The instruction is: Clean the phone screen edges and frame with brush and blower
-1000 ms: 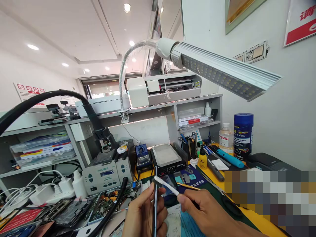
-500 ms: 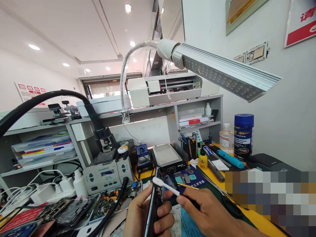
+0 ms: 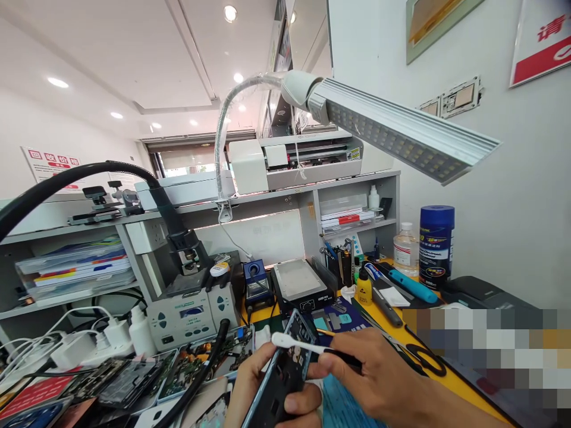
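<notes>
My left hand (image 3: 303, 404) is closed around the edges of an opened phone (image 3: 281, 380), tilted so that its dark inner frame shows. Between the thumb and fingers of my right hand (image 3: 375, 368) is a small toothbrush (image 3: 297, 343) with a white head and neck and a dark handle. Its head is over the phone's left edge, near my left thumb. I cannot tell whether the bristles touch the phone. Under my hands lies a blue work mat (image 3: 339, 399).
Circuit boards (image 3: 187, 368) and opened phones (image 3: 131, 380) crowd the left, beside a black hose (image 3: 212, 362). A soldering station (image 3: 191, 315) and a flat heating plate (image 3: 303, 284) stand behind. On the right are scissors (image 3: 426, 359), a yellow bottle (image 3: 364, 289) and a blue can (image 3: 437, 246).
The phone has turned from nearly edge-on to show more of its inside. The toothbrush head has shifted slightly left and down. My right hand stays closed on the handle.
</notes>
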Demonstrator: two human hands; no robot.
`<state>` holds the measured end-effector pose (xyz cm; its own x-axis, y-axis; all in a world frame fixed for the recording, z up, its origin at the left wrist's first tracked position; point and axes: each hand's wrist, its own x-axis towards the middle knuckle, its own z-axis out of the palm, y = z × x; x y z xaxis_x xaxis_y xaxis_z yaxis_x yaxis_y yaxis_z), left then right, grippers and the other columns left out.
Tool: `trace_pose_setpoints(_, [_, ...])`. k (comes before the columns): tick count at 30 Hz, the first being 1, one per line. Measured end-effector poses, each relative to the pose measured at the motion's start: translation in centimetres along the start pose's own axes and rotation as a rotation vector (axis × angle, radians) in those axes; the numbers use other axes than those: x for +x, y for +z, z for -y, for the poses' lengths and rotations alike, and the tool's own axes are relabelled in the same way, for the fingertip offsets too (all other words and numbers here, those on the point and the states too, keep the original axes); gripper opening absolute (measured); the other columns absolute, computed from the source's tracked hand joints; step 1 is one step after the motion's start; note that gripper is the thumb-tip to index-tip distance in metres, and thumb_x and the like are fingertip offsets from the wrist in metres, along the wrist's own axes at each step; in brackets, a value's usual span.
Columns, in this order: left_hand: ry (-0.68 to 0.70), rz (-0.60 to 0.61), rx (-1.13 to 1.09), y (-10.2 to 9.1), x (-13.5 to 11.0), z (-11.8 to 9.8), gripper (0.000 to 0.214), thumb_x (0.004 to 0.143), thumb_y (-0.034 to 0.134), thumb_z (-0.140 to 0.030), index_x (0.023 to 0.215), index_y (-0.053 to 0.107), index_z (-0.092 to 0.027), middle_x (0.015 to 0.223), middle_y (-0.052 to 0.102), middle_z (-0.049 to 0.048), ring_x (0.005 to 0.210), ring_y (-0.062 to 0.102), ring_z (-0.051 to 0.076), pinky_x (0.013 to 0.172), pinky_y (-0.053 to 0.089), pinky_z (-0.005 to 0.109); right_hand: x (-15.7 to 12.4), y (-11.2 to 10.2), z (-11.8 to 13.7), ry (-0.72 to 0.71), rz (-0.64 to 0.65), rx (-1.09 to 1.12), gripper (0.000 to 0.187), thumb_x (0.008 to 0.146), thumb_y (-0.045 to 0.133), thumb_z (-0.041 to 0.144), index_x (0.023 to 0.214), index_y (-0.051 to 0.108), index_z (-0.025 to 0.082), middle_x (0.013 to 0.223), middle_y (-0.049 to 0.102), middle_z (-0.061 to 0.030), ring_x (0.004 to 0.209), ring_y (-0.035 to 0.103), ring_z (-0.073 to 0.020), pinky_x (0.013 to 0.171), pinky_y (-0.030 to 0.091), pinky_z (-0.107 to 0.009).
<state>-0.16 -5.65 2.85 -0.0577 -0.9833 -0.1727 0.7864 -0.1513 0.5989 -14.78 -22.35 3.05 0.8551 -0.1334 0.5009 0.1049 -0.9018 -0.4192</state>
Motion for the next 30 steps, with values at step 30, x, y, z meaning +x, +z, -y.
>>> trace_pose_setpoints(30, [-0.046,0.011,-0.058,-1.3,0.5,0.5,0.047,0.086,0.068,-0.059,0.08,0.069,-0.012,0.057,0.045,-0.0029,0.041,0.032,0.007,0.04,0.021,0.022,0.0,0.1,-0.7,0.072,-0.063,0.001,0.044,0.106,0.04,0.043,0.067,0.041,0.022,0.057,0.041,0.0048,0.053,0.039,-0.0123,0.054,0.024,-0.03])
